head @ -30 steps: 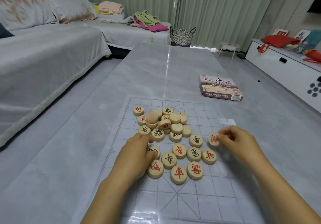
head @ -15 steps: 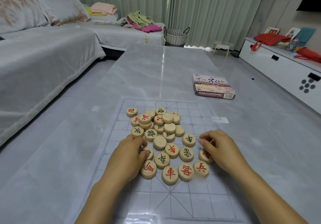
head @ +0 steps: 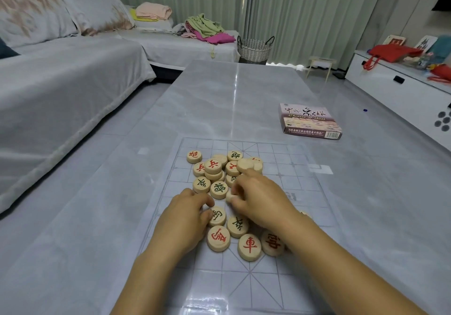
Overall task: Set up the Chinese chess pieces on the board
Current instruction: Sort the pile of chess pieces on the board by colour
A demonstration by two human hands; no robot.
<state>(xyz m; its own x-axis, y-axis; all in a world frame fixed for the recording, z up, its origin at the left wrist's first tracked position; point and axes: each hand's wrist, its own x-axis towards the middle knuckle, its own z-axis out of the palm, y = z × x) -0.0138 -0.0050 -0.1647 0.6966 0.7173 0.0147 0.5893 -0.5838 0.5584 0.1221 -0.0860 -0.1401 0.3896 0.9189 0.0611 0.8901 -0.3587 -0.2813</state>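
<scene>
Setup had barely begun, as I judged it through the head camera: none of the wooden chess pieces (head: 219,175) sat in an ordered rank. They lay heaped over the middle of the board (head: 292,192), several stacked toward its far half and a looser scatter toward its near half. Red and green characters were mixed together, and a few pieces showed only bare wood. The crossed palace lines at the board's near edge carried nothing. Sorting by colour and placing every piece was, by my reckoning, all left to do.

The left hand (head: 185,219) rested palm down on the board's left-centre, wrist low, fingers curled. Its fingertips touched the rim of a piece with a red character (head: 217,215). I could not tell whether it gripped that piece or only nudged it.

The right hand (head: 261,197) reached in across the board's centre, forearm angled from the near right corner, knuckles arched above the heap. Its thumb and fingers pinched a pale piece (head: 230,196), held on edge just beside a green-lettered one (head: 219,189).

A red chariot piece (head: 249,246) lay flat near the board's middle column, just nearer to me than both hands. The Chinese chess box (head: 308,121) sat on the grey table (head: 231,99) beyond the board's far right corner, well apart from it.
</scene>
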